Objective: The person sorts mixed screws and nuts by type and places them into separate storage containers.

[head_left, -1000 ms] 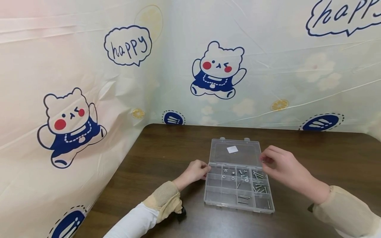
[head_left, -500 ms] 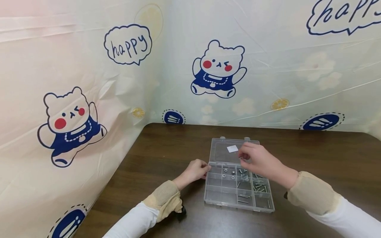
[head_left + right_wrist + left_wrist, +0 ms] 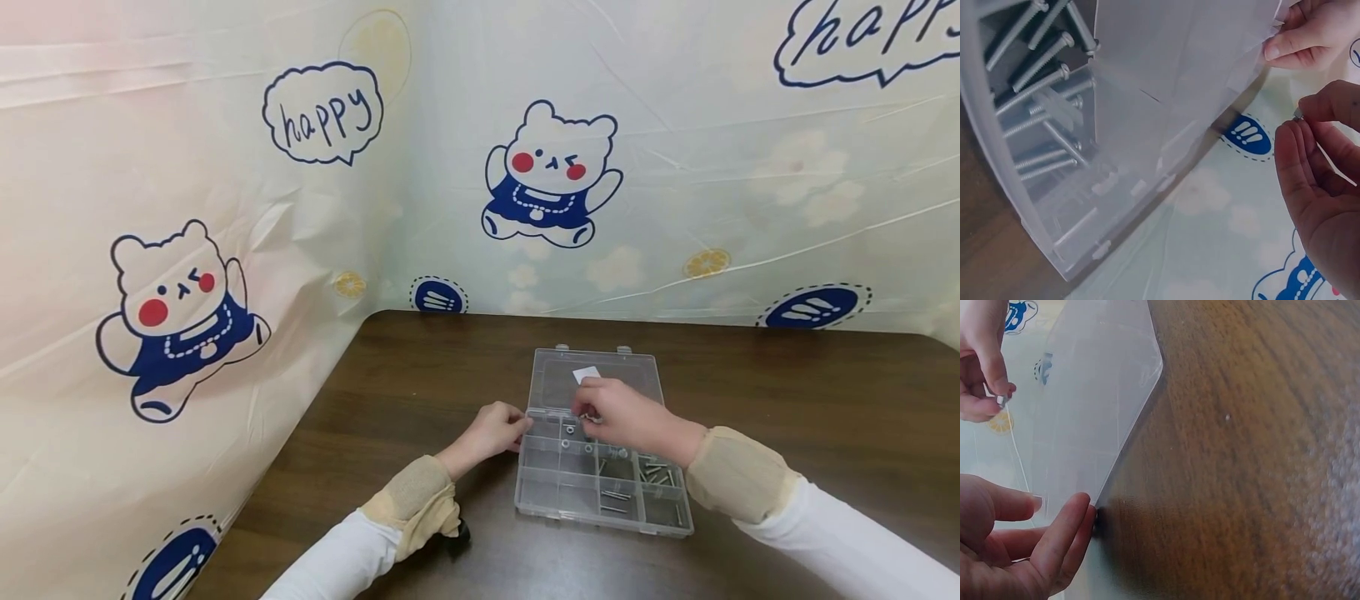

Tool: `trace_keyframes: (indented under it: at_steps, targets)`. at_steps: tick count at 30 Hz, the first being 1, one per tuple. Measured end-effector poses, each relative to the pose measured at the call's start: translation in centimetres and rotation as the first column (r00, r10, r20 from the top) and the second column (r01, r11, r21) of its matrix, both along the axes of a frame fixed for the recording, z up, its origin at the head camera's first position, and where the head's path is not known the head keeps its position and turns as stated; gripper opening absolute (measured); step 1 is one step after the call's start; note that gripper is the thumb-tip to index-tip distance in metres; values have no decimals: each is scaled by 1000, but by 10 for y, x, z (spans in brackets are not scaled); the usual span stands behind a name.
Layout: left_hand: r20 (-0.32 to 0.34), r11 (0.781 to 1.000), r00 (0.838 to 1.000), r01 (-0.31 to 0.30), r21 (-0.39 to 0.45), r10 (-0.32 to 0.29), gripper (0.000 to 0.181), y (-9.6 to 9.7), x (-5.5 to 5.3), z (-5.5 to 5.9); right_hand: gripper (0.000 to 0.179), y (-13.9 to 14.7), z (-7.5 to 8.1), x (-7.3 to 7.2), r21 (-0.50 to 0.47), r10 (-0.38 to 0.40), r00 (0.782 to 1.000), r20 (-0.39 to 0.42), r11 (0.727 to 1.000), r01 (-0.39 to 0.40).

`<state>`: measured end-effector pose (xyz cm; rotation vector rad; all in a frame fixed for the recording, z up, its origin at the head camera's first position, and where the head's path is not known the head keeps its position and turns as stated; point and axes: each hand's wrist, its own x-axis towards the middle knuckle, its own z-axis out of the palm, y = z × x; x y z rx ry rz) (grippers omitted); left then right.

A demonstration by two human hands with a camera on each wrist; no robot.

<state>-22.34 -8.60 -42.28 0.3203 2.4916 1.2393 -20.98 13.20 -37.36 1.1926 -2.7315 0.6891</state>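
A clear plastic compartment box [image 3: 552, 510] lies on the wooden table with its lid [image 3: 551, 379] folded back. My left hand [image 3: 486, 435] holds the box by its left edge near the hinge, thumb on one side and fingers on the other. Over the upper compartments, my right hand [image 3: 626, 417] pinches a small silver metal piece [image 3: 1298, 114] between thumb and fingertips; it is mostly covered by them. Nuts [image 3: 566, 443] lie in the compartments just below that hand. Long screws [image 3: 1041, 62] fill a right-hand compartment, and more screws [image 3: 615, 495] lie in the front middle one.
A white label [image 3: 585, 372] sits on the lid. The dark wooden table [image 3: 420, 375] runs back to a printed cloth backdrop [image 3: 675, 192]. Beneath the left wrist is a small black object [image 3: 458, 540].
My right hand has moved left from beside the box's right edge to above the upper middle compartments, carrying the small metal piece. The left hand and the box have stayed put.
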Motion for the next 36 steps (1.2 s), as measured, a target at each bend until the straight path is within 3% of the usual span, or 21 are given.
trace_keyframes:
  at_steps: [12, 20, 28, 36]
  targets:
    - [8, 1000, 1000, -5, 12, 5, 21, -1, 0, 2, 13, 22, 9, 6, 10, -47, 999, 13, 999, 47]
    - [19, 1000, 1000, -3, 23, 3, 22, -1, -1, 1, 13, 48, 8, 13, 119, -9, 1000, 12, 993, 8]
    - [14, 999, 1000, -6, 40, 6, 22, 0, -5, -3, 12, 80, 3, 19, 199, -74, 990, 116, 979, 49]
    - [-1, 999, 1000, -4, 41, 4, 22, 3, -10, -7, 14, 114, -8, 23, 242, -101, 981, 164, 968, 59]
